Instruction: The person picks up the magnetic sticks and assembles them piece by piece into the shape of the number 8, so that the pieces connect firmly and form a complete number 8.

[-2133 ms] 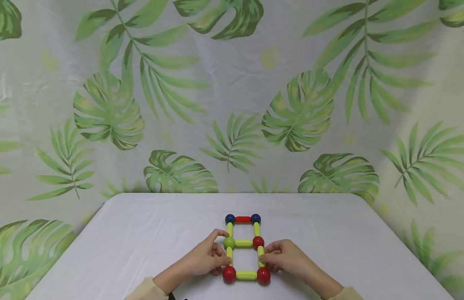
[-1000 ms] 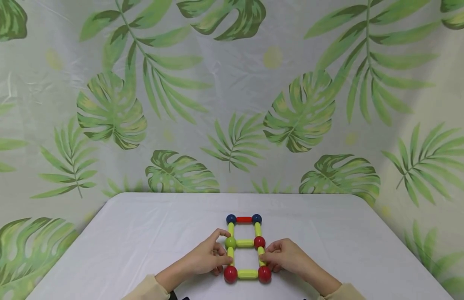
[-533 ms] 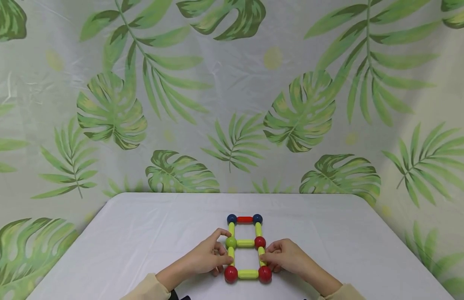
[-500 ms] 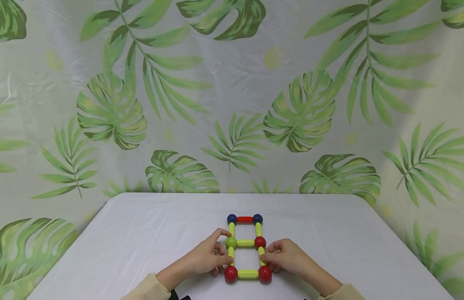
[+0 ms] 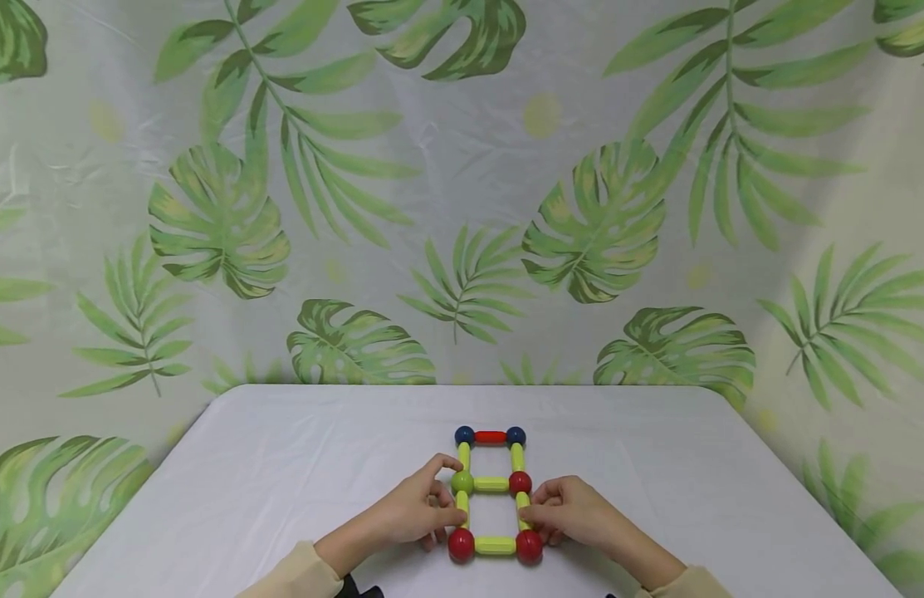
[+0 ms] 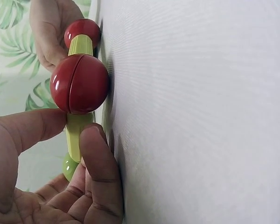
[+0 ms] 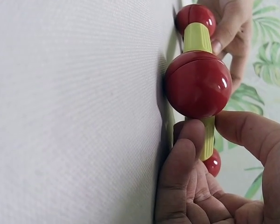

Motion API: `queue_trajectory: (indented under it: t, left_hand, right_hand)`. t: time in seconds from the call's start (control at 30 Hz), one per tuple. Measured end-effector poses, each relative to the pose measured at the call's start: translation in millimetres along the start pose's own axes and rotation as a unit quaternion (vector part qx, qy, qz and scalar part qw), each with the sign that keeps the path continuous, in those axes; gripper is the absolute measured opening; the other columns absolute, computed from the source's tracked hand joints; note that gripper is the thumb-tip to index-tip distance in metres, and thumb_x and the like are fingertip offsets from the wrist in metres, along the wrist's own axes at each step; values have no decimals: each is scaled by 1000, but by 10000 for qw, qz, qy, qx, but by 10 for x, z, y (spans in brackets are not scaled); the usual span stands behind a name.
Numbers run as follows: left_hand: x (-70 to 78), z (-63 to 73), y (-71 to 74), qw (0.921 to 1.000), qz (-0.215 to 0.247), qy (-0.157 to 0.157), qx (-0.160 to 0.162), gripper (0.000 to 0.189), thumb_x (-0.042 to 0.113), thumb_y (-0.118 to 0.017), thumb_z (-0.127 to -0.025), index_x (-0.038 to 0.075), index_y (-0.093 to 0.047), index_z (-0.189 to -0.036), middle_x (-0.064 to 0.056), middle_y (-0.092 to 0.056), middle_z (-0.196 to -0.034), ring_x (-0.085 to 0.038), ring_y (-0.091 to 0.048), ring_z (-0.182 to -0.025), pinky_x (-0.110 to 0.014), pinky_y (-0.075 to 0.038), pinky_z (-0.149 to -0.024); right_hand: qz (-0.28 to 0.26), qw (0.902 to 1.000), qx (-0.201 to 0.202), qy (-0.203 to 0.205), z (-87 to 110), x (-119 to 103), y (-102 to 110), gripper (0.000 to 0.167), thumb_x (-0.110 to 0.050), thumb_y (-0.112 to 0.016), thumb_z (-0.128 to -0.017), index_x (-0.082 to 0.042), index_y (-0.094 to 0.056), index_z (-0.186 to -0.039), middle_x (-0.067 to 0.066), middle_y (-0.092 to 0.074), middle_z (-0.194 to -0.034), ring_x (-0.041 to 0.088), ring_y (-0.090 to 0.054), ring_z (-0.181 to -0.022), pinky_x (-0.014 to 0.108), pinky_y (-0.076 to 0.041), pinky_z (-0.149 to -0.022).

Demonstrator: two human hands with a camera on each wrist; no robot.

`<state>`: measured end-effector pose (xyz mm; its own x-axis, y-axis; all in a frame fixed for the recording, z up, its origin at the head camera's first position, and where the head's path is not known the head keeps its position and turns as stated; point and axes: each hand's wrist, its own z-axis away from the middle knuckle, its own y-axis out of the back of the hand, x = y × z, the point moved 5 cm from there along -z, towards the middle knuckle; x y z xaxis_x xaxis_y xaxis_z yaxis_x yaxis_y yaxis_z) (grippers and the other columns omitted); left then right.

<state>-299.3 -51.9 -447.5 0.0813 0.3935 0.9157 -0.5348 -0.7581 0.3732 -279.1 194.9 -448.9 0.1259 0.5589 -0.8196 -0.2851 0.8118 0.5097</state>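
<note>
On the white table lies a flat ladder-shaped frame of balls and rods. At its near end are a left red ball [image 5: 462, 545] and a right red ball [image 5: 529, 546], joined by a yellow-green rod [image 5: 495, 546]. My left hand [image 5: 413, 507] pinches the near left rod [image 6: 74, 135] between thumb and fingers, its index finger reaching to the green ball [image 5: 462, 482]. Opposite, my right hand [image 5: 574, 511] pinches the near right rod [image 7: 208, 140], just below the middle red ball [image 5: 520, 482]. Both wrist views show the near red balls close against the tabletop.
The frame's far end has two blue balls, left [image 5: 465, 435] and right [image 5: 515, 436], with a red rod [image 5: 491, 437] between. White table surface [image 5: 297, 465] surrounds the frame. A leaf-patterned curtain [image 5: 462, 183] hangs behind the table's back edge.
The whole frame has shifted slightly to the right, both hands moving along with it. Their grip on the two near side rods looks the same throughout.
</note>
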Motion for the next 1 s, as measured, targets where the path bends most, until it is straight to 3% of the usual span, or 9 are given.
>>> queue_trajectory:
  t: [0.2, 1.0]
  left_hand:
    - [-2, -25, -17, 10000, -21, 24, -19, 64, 16, -80, -97, 18, -44, -149, -4, -65, -93, -16, -62, -64, -25, -50, -52]
    - [47, -55, -39, 9999, -132, 15, 21, 62, 17, -81, -96, 20, -45, -147, -4, -65, -93, -15, -59, -58, -24, -51, -50]
  right_hand:
    - [-13, 9999, -58, 84, -4, 19, 22, 24, -27, -80, -97, -6, -70, -100, -2, -70, -71, 12, -63, -66, 26, -58, -66]
    - [137, 9992, 338, -172, 2, 21, 62, 26, -29, -82, -95, -6, -72, -101, 0, -70, -71, 13, -63, -64, 25, -59, -65]
